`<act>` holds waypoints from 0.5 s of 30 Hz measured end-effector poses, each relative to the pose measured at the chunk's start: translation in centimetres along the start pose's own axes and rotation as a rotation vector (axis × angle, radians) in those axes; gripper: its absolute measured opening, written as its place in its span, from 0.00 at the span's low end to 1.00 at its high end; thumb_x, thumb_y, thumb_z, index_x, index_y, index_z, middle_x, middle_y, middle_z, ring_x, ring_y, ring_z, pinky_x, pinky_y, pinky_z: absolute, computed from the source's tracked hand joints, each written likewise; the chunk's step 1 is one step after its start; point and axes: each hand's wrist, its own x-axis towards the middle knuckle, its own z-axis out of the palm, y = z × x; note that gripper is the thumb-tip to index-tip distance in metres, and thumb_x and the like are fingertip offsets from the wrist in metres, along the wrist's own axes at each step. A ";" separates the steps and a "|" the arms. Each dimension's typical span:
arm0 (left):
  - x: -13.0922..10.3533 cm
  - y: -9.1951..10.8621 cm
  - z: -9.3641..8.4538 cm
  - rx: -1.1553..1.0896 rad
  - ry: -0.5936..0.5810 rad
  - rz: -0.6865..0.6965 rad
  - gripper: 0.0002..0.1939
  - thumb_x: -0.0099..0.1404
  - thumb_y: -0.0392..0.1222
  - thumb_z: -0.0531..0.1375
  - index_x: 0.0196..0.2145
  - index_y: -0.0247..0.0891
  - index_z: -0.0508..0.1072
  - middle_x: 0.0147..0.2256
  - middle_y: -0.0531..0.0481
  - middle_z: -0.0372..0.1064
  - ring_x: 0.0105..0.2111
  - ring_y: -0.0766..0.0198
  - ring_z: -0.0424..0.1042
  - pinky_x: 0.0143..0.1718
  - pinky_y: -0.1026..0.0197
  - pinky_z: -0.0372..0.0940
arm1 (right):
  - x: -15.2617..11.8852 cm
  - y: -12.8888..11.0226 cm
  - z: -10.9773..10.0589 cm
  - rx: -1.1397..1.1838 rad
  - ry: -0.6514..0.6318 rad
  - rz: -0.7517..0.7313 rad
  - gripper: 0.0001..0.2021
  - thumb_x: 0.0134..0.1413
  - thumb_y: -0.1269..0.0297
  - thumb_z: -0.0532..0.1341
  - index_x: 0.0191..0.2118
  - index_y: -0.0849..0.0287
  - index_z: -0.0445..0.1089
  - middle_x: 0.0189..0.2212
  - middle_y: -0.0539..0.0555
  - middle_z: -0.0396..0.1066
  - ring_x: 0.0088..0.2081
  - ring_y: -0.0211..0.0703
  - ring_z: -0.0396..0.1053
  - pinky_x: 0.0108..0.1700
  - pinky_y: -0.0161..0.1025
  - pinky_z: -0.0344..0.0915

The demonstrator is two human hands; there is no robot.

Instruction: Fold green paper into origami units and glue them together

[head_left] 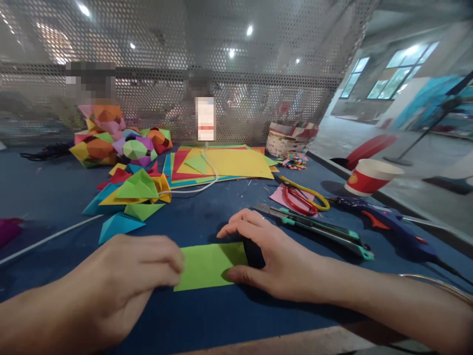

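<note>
A rectangle of light green paper (212, 266) lies on the dark blue table between my two hands. My left hand (144, 266) is closed at the paper's left end, thumb and fingers drawn together on its edge; the fingertips are partly hidden. Over the right end arches my right hand (258, 251), open, with the thumb by the lower corner and the fingers spread above the far edge. Folded paper pieces (136, 187) in green, yellow, blue and red are heaped beyond my left hand. A green box cutter (321, 227) lies just past my right hand.
Coloured paper sheets (236, 163) are stacked at the back. Assembled paper balls (135, 149) sit at the back left. On the right are scissors (321, 197), a glue gun (391, 224) and a paper cup (369, 177). A white cable (51, 239) crosses the table.
</note>
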 end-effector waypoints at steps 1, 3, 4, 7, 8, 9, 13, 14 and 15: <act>1.0 -0.1 -0.1 -0.045 -0.020 0.014 0.19 0.68 0.25 0.50 0.39 0.45 0.76 0.36 0.52 0.80 0.34 0.65 0.81 0.35 0.67 0.74 | 0.0 -0.1 0.0 -0.023 -0.001 0.023 0.24 0.57 0.60 0.74 0.55 0.62 0.71 0.53 0.60 0.68 0.55 0.52 0.66 0.61 0.53 0.63; 2.7 -0.5 0.1 -0.071 -0.011 -0.050 0.18 0.70 0.25 0.50 0.39 0.42 0.76 0.38 0.52 0.79 0.35 0.68 0.80 0.35 0.70 0.72 | 0.0 -0.3 -0.2 -0.071 -0.004 0.069 0.26 0.56 0.58 0.75 0.56 0.63 0.71 0.53 0.61 0.67 0.55 0.54 0.65 0.61 0.57 0.62; 3.1 -0.6 0.3 -0.103 0.017 -0.081 0.15 0.72 0.27 0.52 0.41 0.41 0.76 0.40 0.51 0.79 0.39 0.67 0.80 0.40 0.69 0.73 | 0.0 -0.4 -0.2 -0.091 -0.006 0.087 0.26 0.55 0.57 0.75 0.55 0.62 0.71 0.53 0.60 0.67 0.54 0.55 0.64 0.60 0.58 0.62; 3.4 -0.7 1.1 -0.129 0.010 -0.133 0.08 0.73 0.37 0.61 0.49 0.41 0.76 0.47 0.49 0.78 0.48 0.63 0.79 0.50 0.65 0.72 | 0.1 -0.5 -0.2 -0.124 -0.004 0.109 0.21 0.54 0.56 0.76 0.47 0.61 0.72 0.49 0.58 0.69 0.51 0.54 0.64 0.57 0.56 0.63; 3.2 -0.6 1.4 -0.128 -0.010 -0.136 0.10 0.73 0.40 0.64 0.51 0.41 0.75 0.48 0.49 0.77 0.49 0.62 0.78 0.51 0.64 0.72 | 0.1 -0.5 -0.2 -0.123 0.001 0.108 0.20 0.53 0.57 0.77 0.44 0.60 0.72 0.48 0.57 0.69 0.50 0.53 0.64 0.56 0.55 0.63; 2.9 -0.4 1.7 -0.127 -0.033 -0.136 0.13 0.72 0.43 0.65 0.52 0.42 0.74 0.48 0.49 0.77 0.48 0.62 0.78 0.50 0.64 0.72 | 0.1 -0.5 -0.1 -0.119 0.009 0.106 0.19 0.52 0.57 0.77 0.42 0.59 0.71 0.47 0.56 0.69 0.49 0.52 0.64 0.54 0.54 0.63; 2.1 0.0 2.4 -0.130 -0.036 -0.131 0.11 0.74 0.43 0.64 0.52 0.44 0.72 0.46 0.52 0.76 0.46 0.63 0.75 0.48 0.64 0.70 | 0.0 -0.4 0.2 -0.060 0.064 0.022 0.14 0.54 0.64 0.76 0.36 0.58 0.69 0.41 0.53 0.70 0.44 0.47 0.66 0.49 0.46 0.63; 2.0 0.0 2.5 -0.130 -0.018 -0.128 0.07 0.75 0.41 0.63 0.50 0.44 0.73 0.45 0.53 0.75 0.45 0.63 0.74 0.48 0.64 0.68 | -0.1 -0.4 0.2 -0.040 0.077 -0.020 0.13 0.56 0.65 0.75 0.35 0.58 0.69 0.40 0.52 0.70 0.43 0.45 0.66 0.48 0.44 0.62; 1.9 0.0 2.6 -0.133 -0.003 -0.124 0.04 0.76 0.38 0.60 0.47 0.43 0.73 0.43 0.53 0.74 0.44 0.64 0.73 0.47 0.64 0.67 | -0.1 -0.5 0.2 -0.016 0.085 -0.071 0.12 0.58 0.66 0.73 0.34 0.58 0.69 0.38 0.51 0.71 0.41 0.43 0.67 0.48 0.43 0.62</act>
